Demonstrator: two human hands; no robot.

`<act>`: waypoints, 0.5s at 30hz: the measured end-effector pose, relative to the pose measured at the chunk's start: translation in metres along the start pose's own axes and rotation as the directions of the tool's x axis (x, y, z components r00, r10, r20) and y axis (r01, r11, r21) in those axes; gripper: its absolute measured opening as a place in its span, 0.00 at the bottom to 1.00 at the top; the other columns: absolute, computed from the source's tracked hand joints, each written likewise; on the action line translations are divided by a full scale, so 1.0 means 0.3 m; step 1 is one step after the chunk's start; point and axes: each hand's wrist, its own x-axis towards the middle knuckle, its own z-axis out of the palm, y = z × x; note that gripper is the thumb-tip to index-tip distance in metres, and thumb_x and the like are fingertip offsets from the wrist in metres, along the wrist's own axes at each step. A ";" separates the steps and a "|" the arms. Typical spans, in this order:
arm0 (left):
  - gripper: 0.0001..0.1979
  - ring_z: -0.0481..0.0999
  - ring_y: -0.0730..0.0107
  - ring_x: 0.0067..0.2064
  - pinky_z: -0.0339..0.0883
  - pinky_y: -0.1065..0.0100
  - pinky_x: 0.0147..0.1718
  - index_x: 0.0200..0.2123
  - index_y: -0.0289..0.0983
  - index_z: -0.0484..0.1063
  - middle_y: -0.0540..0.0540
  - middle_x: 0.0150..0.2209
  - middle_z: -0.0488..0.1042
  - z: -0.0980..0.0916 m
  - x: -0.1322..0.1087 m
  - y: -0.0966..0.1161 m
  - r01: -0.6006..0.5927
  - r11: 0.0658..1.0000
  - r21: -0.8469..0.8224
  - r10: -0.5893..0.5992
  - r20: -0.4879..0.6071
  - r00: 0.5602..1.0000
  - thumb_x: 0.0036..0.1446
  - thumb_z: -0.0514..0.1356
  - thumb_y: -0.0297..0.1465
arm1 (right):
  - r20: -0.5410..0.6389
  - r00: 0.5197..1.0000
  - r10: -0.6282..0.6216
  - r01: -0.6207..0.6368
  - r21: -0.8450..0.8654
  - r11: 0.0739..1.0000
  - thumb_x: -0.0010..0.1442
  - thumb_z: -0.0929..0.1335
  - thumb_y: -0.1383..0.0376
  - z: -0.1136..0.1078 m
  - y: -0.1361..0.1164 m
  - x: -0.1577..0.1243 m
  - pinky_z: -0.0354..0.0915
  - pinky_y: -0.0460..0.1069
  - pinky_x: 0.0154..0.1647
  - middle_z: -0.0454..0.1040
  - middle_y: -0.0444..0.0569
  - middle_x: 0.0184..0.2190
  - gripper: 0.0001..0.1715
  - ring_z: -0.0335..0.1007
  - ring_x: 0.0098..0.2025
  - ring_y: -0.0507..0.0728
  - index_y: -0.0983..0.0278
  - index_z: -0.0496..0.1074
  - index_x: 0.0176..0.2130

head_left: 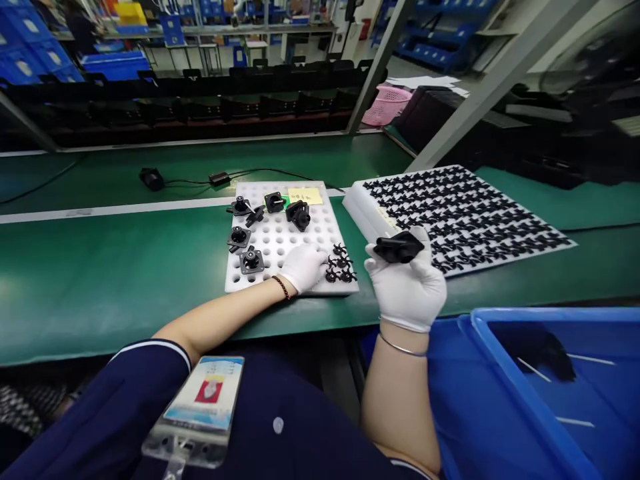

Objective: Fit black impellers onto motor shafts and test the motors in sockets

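My right hand (pixel 407 293), in a white glove, is raised at the right of the foam tray and closed around a black plastic pump housing (pixel 399 247). On the white foam tray (pixel 273 233) lies my gloved left hand (pixel 304 265), its fingers drawn together at the edge of a cluster of small black bladed impellers (pixel 341 264). The fingertips seem to pinch one of them, though the contact is partly hidden. Several black flanged parts (pixel 251 261) stand along the tray's left side. Toward its back sit other black housings (pixel 299 215).
A thick white foam block (pixel 357 207) bearing rows of black impellers stands at the right. Blue bins (pixel 480 373) are below the green bench's (pixel 125 267) front edge. A black cable (pixel 273 171) runs behind the tray; a slanted metal post (pixel 465 93) rises at the right.
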 end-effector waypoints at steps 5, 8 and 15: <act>0.08 0.80 0.63 0.46 0.74 0.57 0.57 0.30 0.36 0.71 0.43 0.41 0.80 -0.005 -0.035 -0.044 0.112 0.732 -0.672 -0.293 -0.161 0.943 0.63 0.65 0.28 | 0.005 0.997 0.078 -0.076 0.240 0.968 0.48 0.82 0.50 0.032 -0.025 -0.023 0.73 0.48 0.33 0.78 0.44 0.39 0.24 0.75 0.38 0.55 0.56 0.79 0.42; 0.14 0.81 0.67 0.38 0.78 0.58 0.46 0.35 0.38 0.64 0.48 0.38 0.78 -0.066 -0.107 -0.073 0.015 0.229 -0.973 -0.457 -0.094 0.884 0.63 0.67 0.36 | -0.010 0.998 0.070 -0.061 0.377 0.924 0.42 0.86 0.57 0.058 -0.037 -0.023 0.68 0.42 0.29 0.74 0.41 0.35 0.28 0.68 0.31 0.48 0.60 0.77 0.38; 0.22 0.79 0.74 0.36 0.71 0.75 0.33 0.43 0.36 0.71 0.48 0.39 0.76 -0.115 -0.373 -0.046 -0.029 -0.239 -0.971 -0.520 0.103 0.848 0.50 0.77 0.29 | 0.004 0.981 0.196 -0.149 0.664 0.733 0.61 0.74 0.61 0.104 -0.026 0.003 0.63 0.40 0.20 0.70 0.44 0.32 0.11 0.61 0.25 0.46 0.62 0.71 0.40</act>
